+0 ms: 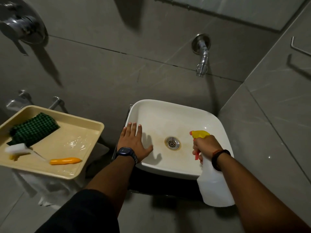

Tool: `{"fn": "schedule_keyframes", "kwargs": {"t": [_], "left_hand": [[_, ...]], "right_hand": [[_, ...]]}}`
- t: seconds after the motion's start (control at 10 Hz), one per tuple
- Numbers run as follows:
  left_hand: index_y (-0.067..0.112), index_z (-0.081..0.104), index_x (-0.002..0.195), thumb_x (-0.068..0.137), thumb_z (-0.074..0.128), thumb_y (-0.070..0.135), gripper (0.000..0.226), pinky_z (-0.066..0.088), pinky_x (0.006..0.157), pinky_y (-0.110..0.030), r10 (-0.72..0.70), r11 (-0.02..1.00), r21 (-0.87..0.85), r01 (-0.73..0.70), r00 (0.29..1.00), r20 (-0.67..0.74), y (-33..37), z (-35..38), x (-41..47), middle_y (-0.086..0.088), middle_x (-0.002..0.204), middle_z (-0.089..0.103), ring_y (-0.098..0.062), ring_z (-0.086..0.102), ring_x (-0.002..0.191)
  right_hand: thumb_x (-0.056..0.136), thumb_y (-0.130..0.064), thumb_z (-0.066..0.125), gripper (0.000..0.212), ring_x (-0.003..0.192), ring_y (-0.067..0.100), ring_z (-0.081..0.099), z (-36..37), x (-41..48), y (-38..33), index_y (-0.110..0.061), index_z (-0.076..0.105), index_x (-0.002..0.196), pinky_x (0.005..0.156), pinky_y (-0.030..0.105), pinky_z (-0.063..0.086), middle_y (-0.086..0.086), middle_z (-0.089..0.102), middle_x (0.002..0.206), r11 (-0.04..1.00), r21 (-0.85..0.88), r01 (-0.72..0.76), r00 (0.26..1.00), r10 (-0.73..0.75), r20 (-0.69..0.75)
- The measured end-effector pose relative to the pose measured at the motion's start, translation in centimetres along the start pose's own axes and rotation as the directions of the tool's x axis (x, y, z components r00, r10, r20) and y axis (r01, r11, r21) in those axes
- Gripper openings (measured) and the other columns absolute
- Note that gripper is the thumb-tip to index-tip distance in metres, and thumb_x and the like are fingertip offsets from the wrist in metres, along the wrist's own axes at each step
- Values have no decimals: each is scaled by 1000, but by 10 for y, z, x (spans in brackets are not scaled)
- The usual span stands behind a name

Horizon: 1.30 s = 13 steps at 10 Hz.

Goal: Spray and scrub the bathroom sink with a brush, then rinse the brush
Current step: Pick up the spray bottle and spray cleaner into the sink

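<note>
A white square sink (170, 108) with a stained bowl and a metal drain (172, 143) sits below centre. My left hand (133, 140) lies flat and open on the sink's left rim, fingers spread. My right hand (205, 146) grips the neck of a white spray bottle (213, 184) with a yellow nozzle and red trigger, the nozzle aimed over the bowl towards the drain. A brush (42, 156) with a white head and an orange handle lies in a beige tray (90, 132) to the left of the sink.
A green scouring pad (34, 129) lies in the tray beside the brush. A chrome tap (202, 59) sticks out of the grey tiled wall above the sink. A shower valve (21, 26) is at the top left, a towel rail (299, 47) at the right.
</note>
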<state>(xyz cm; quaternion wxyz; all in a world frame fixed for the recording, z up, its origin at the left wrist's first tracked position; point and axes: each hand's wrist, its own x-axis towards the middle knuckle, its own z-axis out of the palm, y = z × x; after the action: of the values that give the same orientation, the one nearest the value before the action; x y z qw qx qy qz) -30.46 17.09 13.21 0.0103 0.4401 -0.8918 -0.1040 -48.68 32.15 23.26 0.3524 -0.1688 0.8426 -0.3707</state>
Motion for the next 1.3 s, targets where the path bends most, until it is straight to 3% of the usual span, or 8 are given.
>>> {"fn": "schedule_keyframes", "kwargs": {"t": [0.2,0.3,0.5,0.7,0.9,1.0,1.1,1.3], "left_hand": [[14,-4,151,81,32,74,99,-3,120,-44,5,1000,8,-6,1000,21,0,-2,-1,-11,161,-7,-27,-11,147],[14,-4,151,81,32,73,98,-2,120,-44,8,1000,6,-8,1000,15,-1,-1,-2,-11,161,-7,-27,-10,147],[15,-4,151,81,32,73,98,-4,119,-43,14,1000,-3,-14,1000,12,-1,0,-2,-11,161,-7,-27,-11,147],[15,-6,151,81,31,73,99,-4,119,-44,17,1000,13,-18,1000,12,0,0,-3,-11,161,-7,-27,-11,147],[14,-7,151,82,33,73,99,-5,119,-43,7,1000,9,-7,1000,21,1,-2,-2,-10,161,-8,-27,-12,147],[14,-7,151,81,34,73,100,-5,119,-43,-2,1000,4,2,1000,11,0,0,-2,-10,161,-8,-27,-11,147],[14,-7,151,81,35,73,101,-5,119,-43,-4,1000,-3,4,1000,14,0,0,-1,-10,161,-8,-27,-11,147],[14,-7,151,80,36,74,102,-3,120,-43,-9,1000,4,9,1000,21,1,-1,0,-10,161,-8,-27,-10,147]], "right_hand": [[75,-11,42,43,33,21,38,40,-28,-9,-21,68,108,40,21,34,19,55,60,999,-6,43,992,-42,122],[75,-11,43,51,36,21,43,46,-24,-17,-33,66,115,36,19,38,12,60,64,993,-28,115,993,-114,31],[66,-21,42,49,38,27,54,12,-5,-6,-25,68,108,44,30,50,13,67,73,992,-117,46,965,-74,-250],[74,-13,39,45,45,26,48,-11,-16,18,-27,67,107,42,25,40,13,55,64,994,-95,-60,991,47,-127],[73,-8,41,45,35,22,39,24,-30,0,-13,66,110,43,22,34,18,54,62,998,-51,27,996,-22,82],[75,-12,41,50,34,21,42,40,-24,-14,-35,67,111,39,22,39,15,59,61,992,-44,116,992,-114,52],[75,-20,45,40,40,25,53,41,-10,-22,-27,69,106,48,35,55,13,69,70,989,-53,140,978,-147,-147],[62,-27,44,50,45,30,59,4,11,-2,-24,67,107,49,31,51,14,71,80,995,-81,54,932,-79,-353]]}}
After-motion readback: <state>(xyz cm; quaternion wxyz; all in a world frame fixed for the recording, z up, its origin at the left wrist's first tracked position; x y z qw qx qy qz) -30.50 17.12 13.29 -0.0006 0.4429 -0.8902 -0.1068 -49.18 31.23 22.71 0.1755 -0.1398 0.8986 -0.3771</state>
